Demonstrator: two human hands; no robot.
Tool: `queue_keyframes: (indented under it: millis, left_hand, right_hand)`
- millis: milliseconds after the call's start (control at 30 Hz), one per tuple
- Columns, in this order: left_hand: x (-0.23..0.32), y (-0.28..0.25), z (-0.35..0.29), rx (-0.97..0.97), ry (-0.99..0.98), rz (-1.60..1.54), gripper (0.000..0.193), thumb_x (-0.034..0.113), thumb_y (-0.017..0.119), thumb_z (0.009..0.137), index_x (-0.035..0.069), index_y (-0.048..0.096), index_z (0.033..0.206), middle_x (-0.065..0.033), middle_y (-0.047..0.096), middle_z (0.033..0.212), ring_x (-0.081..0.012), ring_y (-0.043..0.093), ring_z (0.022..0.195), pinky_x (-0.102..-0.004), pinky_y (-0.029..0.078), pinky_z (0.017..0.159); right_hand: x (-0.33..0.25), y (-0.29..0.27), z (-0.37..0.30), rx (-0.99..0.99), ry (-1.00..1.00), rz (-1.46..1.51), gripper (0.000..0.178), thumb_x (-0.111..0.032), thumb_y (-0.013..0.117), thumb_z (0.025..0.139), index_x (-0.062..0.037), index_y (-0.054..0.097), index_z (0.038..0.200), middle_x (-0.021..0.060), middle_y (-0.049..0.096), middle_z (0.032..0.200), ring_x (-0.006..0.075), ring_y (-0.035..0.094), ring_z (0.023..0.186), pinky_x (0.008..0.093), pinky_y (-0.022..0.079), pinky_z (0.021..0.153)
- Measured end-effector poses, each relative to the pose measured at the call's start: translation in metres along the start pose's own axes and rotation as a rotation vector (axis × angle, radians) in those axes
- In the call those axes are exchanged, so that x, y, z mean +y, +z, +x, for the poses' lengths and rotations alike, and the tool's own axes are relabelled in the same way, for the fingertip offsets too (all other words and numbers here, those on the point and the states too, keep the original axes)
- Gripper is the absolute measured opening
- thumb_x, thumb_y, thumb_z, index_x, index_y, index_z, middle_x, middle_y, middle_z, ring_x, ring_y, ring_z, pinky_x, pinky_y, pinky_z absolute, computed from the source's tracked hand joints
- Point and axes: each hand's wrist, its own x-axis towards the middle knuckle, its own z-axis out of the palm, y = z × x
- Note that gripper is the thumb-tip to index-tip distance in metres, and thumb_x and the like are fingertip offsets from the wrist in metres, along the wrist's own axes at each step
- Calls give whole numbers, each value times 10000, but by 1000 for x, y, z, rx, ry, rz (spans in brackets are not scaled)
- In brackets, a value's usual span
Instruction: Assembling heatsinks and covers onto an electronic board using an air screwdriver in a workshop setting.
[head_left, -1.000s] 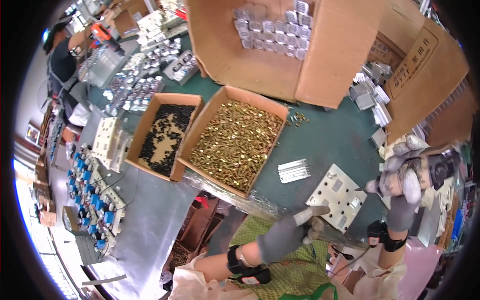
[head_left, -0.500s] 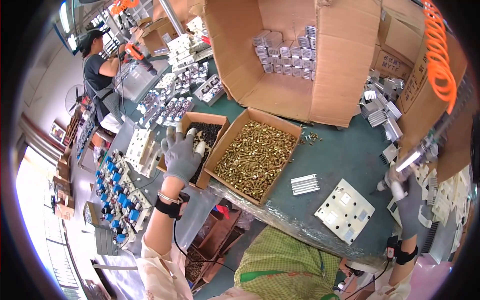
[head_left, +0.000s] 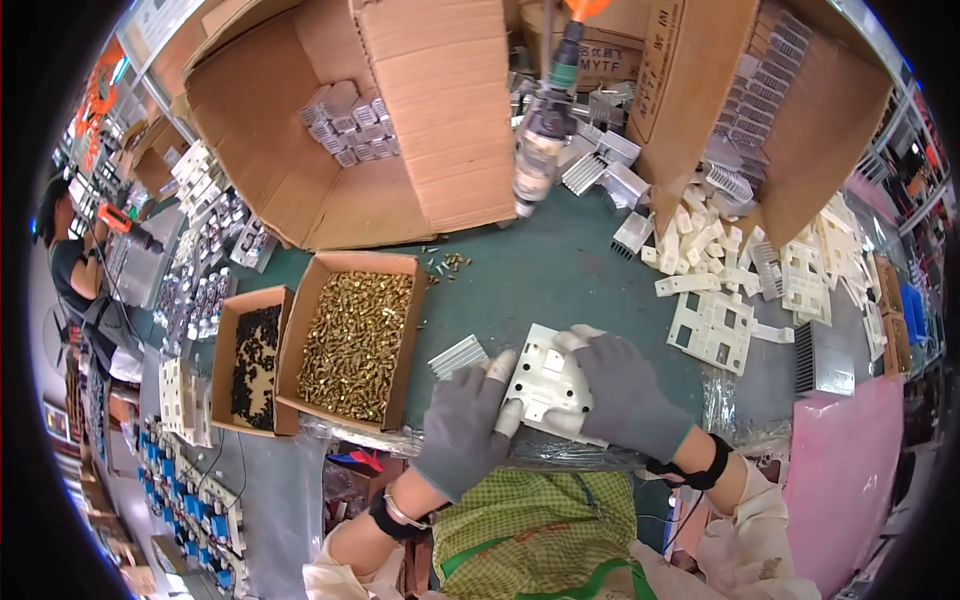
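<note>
Low over the bench, a white plastic plate (head_left: 545,375) with black dots and raised squares lies between my two gloved hands. My left hand (head_left: 462,425) grips its left side, thumb and index finger at the edge. My right hand (head_left: 635,390) is on its right side, fingertips at the top edge, covering part of the plate. Just left of the plate sits a finned aluminium heat sink (head_left: 457,357), close to my left fingers. An electric screwdriver (head_left: 547,135) hangs upright beyond the plate.
Left stand an open box of brass-coloured screws (head_left: 355,345) and a smaller box of black screws (head_left: 255,365). Large cartons (head_left: 450,120) with heat sinks are behind. White plastic parts (head_left: 710,240) pile up at right, near a pink sheet (head_left: 840,470). A co-worker (head_left: 80,260) stands far left.
My left hand has left the black-screw box and come to the plate. My right hand has let go of the screwdriver and moved to the plate. The view has turned right.
</note>
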Motion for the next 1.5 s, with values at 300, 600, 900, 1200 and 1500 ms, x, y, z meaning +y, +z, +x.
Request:
queue_keyframes:
  millis: [300, 600, 900, 1200, 1500]
  left_hand:
    - [-3, 22, -6, 40, -30, -199, 463, 207, 536, 907, -17, 468, 1307, -214, 596, 1051, -379, 589, 890, -417, 470, 762]
    - [-6, 33, -15, -92, -295, -1000, 667, 223, 685, 863, -5, 355, 1397, -161, 591, 1199, -254, 610, 1065, -358, 484, 907]
    - [-60, -64, -49, 136, -592, -862, 515, 240, 664, 877, 5, 493, 1302, -127, 636, 1133, -179, 587, 1024, -321, 454, 910]
    - [-244, -222, -181, 1238, -853, -968, 464, 339, 623, 899, 8, 519, 1208, -118, 661, 1025, -223, 684, 837, -329, 580, 690]
    - [-333, -257, -243, 628, -1585, 599, 632, 420, 661, 798, 55, 489, 1285, -227, 505, 1288, -384, 469, 1216, -458, 397, 1001]
  right_hand:
    - [-10, 9, -4, -13, -119, -191, 1000, -573, 721, 655, -30, 342, 1404, 319, 320, 1367, 455, 329, 1263, 568, 226, 1070]
    - [-20, -8, -15, 116, -238, -73, 935, -423, 805, 559, -131, 417, 1359, 244, 336, 1345, 474, 337, 1219, 581, 308, 989]
    - [-45, -34, -20, 429, -373, 70, 850, -333, 681, 691, -38, 321, 1401, 317, 341, 1399, 486, 390, 1261, 549, 355, 1024]
    - [-31, -32, -29, 319, -184, 196, 711, -220, 652, 736, -8, 380, 1358, 270, 392, 1380, 408, 417, 1262, 475, 343, 1046]
    - [-45, -39, -15, 262, -157, 218, 696, -217, 699, 765, -2, 392, 1352, 239, 423, 1369, 392, 429, 1253, 471, 355, 1038]
